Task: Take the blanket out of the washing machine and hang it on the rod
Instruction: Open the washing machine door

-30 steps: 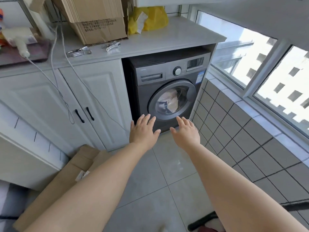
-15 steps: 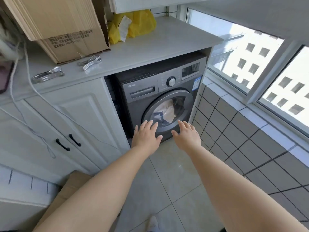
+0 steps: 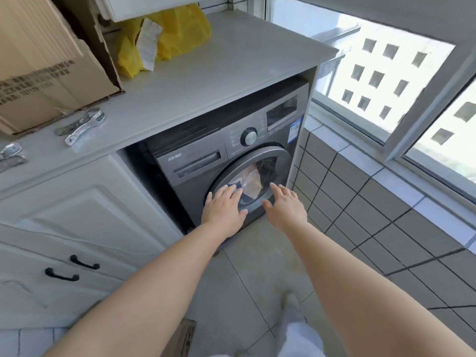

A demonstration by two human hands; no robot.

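Neither hand grips anything: left hand point(image 3: 223, 206) and right hand point(image 3: 285, 205), fingers spread, have closed in on the washing machine point(image 3: 206, 161) at frame centre, its door shut, blanket point(image 3: 253, 180) inside.

Bright daylight from window point(image 3: 386, 81), overexposed outside, wide-angle bending at edges, slightly soft

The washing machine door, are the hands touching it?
Cannot tell. In the head view both hands, left and right, overlap the door; no contact or gap shows.
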